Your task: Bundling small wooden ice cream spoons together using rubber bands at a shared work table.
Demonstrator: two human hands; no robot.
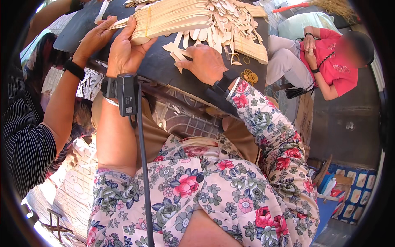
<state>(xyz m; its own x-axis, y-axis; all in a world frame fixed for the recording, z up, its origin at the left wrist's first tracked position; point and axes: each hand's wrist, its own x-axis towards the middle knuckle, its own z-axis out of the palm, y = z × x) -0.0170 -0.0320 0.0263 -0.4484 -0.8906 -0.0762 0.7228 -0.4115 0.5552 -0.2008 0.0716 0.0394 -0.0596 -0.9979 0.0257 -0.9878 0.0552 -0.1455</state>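
My left hand (126, 51) is wrapped round the near end of a thick bundle of flat wooden spoons (173, 20), held above the dark table with a rubber band (148, 24) round it. My right hand (204, 61) is low over the tabletop, fingers curled and thumb out to the left, closing on a few loose wooden spoons (177, 52). Its fingertips are partly hidden. A large heap of loose spoons (222, 24) spreads beyond it. Close beside my left hand, a co-worker's hand (96, 39) reaches in from the left with a pale spoon at its fingertips.
The dark table (173, 80) has its curved edge near my body. Rubber bands (249, 76) lie at its right, near another stack of spoons (250, 49). A person in a red top (329, 57) sits at right. A blue box (327, 210) stands lower right.
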